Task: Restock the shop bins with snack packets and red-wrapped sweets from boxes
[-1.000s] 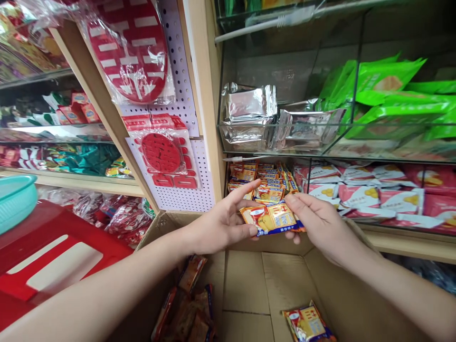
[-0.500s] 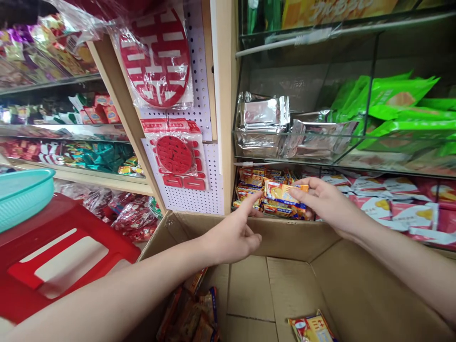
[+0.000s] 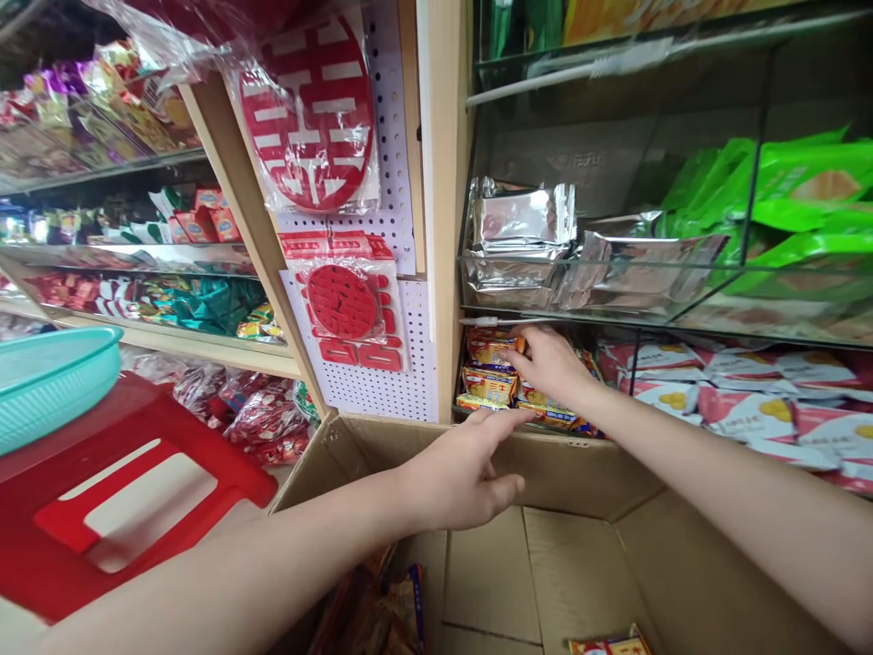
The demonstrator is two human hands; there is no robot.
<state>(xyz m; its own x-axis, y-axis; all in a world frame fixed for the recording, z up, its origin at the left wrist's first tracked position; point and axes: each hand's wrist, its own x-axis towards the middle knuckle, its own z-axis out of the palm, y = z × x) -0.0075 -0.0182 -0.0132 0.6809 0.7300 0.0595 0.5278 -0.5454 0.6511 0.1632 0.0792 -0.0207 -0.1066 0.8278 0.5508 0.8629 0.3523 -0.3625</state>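
Note:
My right hand [image 3: 549, 366] reaches into the low shelf compartment at the middle right. Its finger and thumb are closed on the orange edge of a snack packet [image 3: 520, 345], mostly hidden by the hand. Around it lie stacked yellow-orange snack packets [image 3: 489, 387] with blue edges. My left hand [image 3: 460, 473] hovers over the far wall of a cardboard box [image 3: 491, 564], holding nothing, its index finger stretched out and thumb apart. Inside the box, more packets [image 3: 396, 605] lie in a shadowed pile at the left, and a single packet [image 3: 610, 646] is cut off by the bottom edge.
Silver packets [image 3: 522, 218] and green bags [image 3: 805, 177] fill the glass shelf above. Pink-and-white packets [image 3: 743, 409] lie to the right. A red plastic stool [image 3: 150, 482] carrying a turquoise basket [image 3: 61, 382] stands at left. Red decorations [image 3: 341, 300] hang on a pegboard.
My right hand has moved the packet from the compartment's front deeper in and slightly left. My left hand has drawn away from the packet, its thumb now more extended. The view has shifted slightly.

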